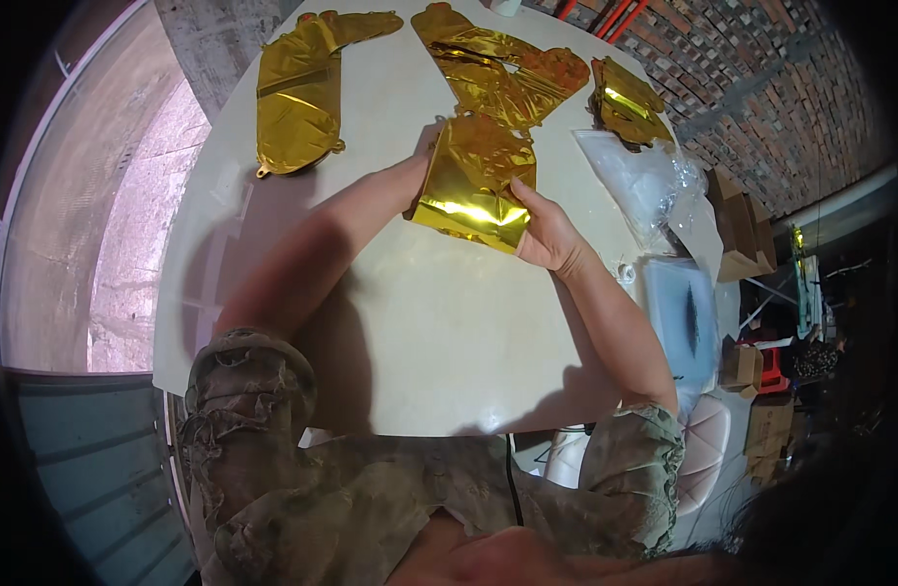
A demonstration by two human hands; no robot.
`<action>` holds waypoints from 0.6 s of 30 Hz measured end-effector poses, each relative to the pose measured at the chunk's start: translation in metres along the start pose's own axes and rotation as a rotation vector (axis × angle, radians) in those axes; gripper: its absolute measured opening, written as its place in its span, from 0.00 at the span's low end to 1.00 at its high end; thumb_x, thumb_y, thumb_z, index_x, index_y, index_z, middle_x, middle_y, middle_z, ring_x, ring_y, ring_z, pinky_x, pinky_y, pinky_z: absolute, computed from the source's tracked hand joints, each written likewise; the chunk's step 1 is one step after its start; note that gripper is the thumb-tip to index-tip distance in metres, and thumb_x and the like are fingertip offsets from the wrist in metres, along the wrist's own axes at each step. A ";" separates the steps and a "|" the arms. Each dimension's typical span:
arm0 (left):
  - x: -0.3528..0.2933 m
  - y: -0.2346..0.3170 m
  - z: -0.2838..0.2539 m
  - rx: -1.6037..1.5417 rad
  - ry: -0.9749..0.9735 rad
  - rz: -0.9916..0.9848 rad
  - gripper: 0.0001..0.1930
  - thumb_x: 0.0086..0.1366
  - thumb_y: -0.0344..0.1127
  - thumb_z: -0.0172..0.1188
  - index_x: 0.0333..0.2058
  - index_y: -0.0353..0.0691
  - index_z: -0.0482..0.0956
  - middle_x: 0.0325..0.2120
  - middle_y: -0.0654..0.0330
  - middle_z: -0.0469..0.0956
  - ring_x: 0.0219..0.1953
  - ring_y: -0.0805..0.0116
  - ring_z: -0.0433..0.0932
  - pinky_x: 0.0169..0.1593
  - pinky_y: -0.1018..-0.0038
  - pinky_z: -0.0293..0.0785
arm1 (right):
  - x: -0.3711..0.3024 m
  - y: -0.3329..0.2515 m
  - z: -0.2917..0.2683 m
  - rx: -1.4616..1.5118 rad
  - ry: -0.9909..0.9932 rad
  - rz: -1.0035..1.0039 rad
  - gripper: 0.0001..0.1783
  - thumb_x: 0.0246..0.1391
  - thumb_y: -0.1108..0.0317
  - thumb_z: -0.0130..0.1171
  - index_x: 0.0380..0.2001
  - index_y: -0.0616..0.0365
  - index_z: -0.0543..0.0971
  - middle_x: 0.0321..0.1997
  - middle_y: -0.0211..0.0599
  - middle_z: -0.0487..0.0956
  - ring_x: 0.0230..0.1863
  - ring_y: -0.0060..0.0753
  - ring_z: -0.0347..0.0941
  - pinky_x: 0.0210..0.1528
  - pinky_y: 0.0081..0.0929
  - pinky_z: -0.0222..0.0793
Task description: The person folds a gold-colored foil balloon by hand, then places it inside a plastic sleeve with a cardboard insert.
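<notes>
A folded gold foil balloon point(476, 176) is held up over the middle of the table between my two hands. My right hand point(549, 230) grips its lower right corner, thumb on the front face and fingers behind. At its left edge is my left hand point(421, 184), closed on the foil with its fingers mostly hidden behind it. Just beyond lies a crumpled, flat gold foil balloon point(498, 73). Another flat gold foil balloon point(300, 93), bent at the top, rests at the far left.
On the pale table point(449, 342), a folded gold foil piece point(626, 103) lies at the far right beside clear plastic bags point(639, 186). A stack of translucent plastic sleeves point(678, 317) sits at the right edge. Cardboard boxes point(740, 230) and a pale padded seat point(703, 454) stand beyond.
</notes>
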State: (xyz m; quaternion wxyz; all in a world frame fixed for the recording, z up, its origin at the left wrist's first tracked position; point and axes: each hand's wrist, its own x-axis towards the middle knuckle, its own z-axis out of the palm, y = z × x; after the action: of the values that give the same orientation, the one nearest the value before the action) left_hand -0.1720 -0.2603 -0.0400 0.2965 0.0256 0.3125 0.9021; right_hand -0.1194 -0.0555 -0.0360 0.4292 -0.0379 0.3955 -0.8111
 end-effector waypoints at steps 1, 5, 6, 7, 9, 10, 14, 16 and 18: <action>0.001 0.000 -0.001 0.169 -0.047 0.024 0.21 0.77 0.42 0.41 0.59 0.35 0.71 0.53 0.54 0.78 0.50 0.64 0.80 0.52 0.70 0.79 | 0.000 -0.001 0.000 -0.003 0.000 -0.002 0.33 0.73 0.50 0.39 0.69 0.65 0.58 0.70 0.53 0.65 0.68 0.48 0.66 0.71 0.44 0.65; -0.012 0.001 -0.014 0.803 0.045 0.280 0.22 0.75 0.44 0.46 0.59 0.37 0.72 0.52 0.53 0.78 0.50 0.63 0.80 0.52 0.69 0.78 | 0.001 0.001 -0.001 0.002 0.022 0.004 0.32 0.73 0.51 0.40 0.68 0.66 0.59 0.68 0.53 0.67 0.67 0.48 0.69 0.68 0.43 0.68; -0.015 0.002 -0.016 1.034 0.110 0.390 0.22 0.74 0.45 0.48 0.59 0.38 0.72 0.52 0.53 0.79 0.49 0.62 0.80 0.52 0.68 0.78 | 0.001 0.001 -0.005 0.020 0.022 -0.006 0.32 0.73 0.51 0.40 0.68 0.66 0.59 0.68 0.53 0.68 0.66 0.48 0.69 0.67 0.43 0.69; -0.021 0.006 -0.015 1.265 0.179 0.506 0.23 0.73 0.46 0.50 0.59 0.39 0.73 0.51 0.53 0.79 0.49 0.61 0.80 0.52 0.67 0.78 | 0.000 0.002 -0.006 0.017 0.022 -0.014 0.32 0.73 0.51 0.40 0.68 0.66 0.59 0.68 0.53 0.68 0.66 0.48 0.69 0.67 0.43 0.69; -0.027 0.016 -0.012 1.497 0.245 0.629 0.23 0.72 0.47 0.52 0.59 0.40 0.73 0.51 0.53 0.80 0.48 0.60 0.81 0.52 0.66 0.77 | -0.001 0.002 -0.009 0.061 0.018 -0.031 0.32 0.73 0.51 0.40 0.68 0.66 0.60 0.67 0.53 0.68 0.66 0.48 0.69 0.67 0.43 0.69; -0.036 0.027 -0.004 1.601 0.310 0.525 0.23 0.71 0.48 0.54 0.57 0.40 0.76 0.49 0.53 0.81 0.47 0.57 0.81 0.50 0.64 0.77 | -0.001 0.003 -0.005 0.059 0.014 -0.030 0.32 0.73 0.51 0.40 0.68 0.66 0.60 0.67 0.53 0.68 0.66 0.48 0.69 0.67 0.43 0.69; -0.056 0.049 -0.022 1.006 0.411 0.101 0.22 0.69 0.52 0.56 0.46 0.38 0.81 0.32 0.66 0.81 0.29 0.77 0.74 0.32 0.78 0.68 | -0.002 0.004 0.008 0.014 0.011 -0.050 0.31 0.74 0.52 0.39 0.68 0.66 0.60 0.68 0.53 0.68 0.66 0.47 0.70 0.68 0.42 0.69; -0.093 0.050 0.002 0.820 0.334 -0.023 0.22 0.70 0.53 0.55 0.45 0.38 0.81 0.31 0.67 0.80 0.27 0.81 0.71 0.29 0.81 0.65 | -0.003 0.003 0.009 -0.001 -0.009 -0.066 0.31 0.74 0.52 0.39 0.68 0.66 0.60 0.68 0.53 0.68 0.66 0.47 0.70 0.68 0.41 0.69; -0.115 0.042 0.012 0.847 0.237 -0.215 0.20 0.70 0.52 0.58 0.44 0.38 0.79 0.28 0.68 0.77 0.26 0.82 0.70 0.27 0.81 0.64 | -0.004 0.004 0.009 -0.023 0.012 -0.078 0.31 0.74 0.52 0.38 0.67 0.66 0.60 0.67 0.52 0.69 0.65 0.45 0.71 0.67 0.39 0.71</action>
State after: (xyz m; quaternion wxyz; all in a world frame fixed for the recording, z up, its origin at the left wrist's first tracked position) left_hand -0.0963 -0.3436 0.0099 0.3140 0.0086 0.6869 0.6554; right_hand -0.1107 -0.0592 -0.0310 0.3946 -0.0534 0.4057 -0.8227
